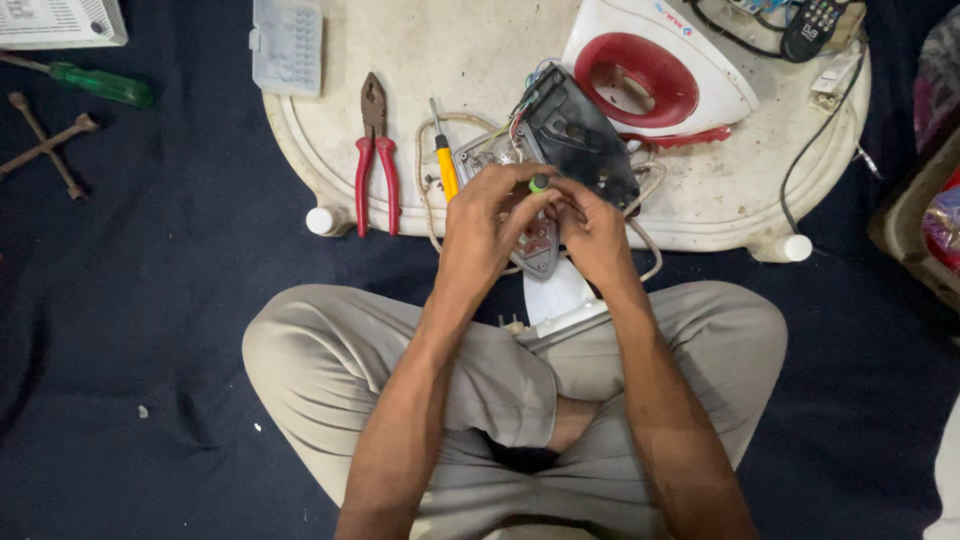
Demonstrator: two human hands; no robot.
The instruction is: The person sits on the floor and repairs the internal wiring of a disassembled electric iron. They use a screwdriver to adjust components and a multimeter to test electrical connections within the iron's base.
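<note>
The dismantled iron's soleplate [540,240], pinched between left hand [485,215] and right hand [592,232], could slip, straining the wires [520,115] just beyond them.

Red-handled pliers [375,160], yellow screwdriver [443,160], white-and-red iron cover [655,70], dark blue cloth [150,330].

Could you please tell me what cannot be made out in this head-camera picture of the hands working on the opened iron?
- Small green-tipped part: the left hand and right hand cover most of it, so its kind is unclear.
- Iron soleplate: largely hidden under both hands.
- Remote control: cut off by the top edge.
- Wire ends at the black inner plate: too small to trace.
</note>
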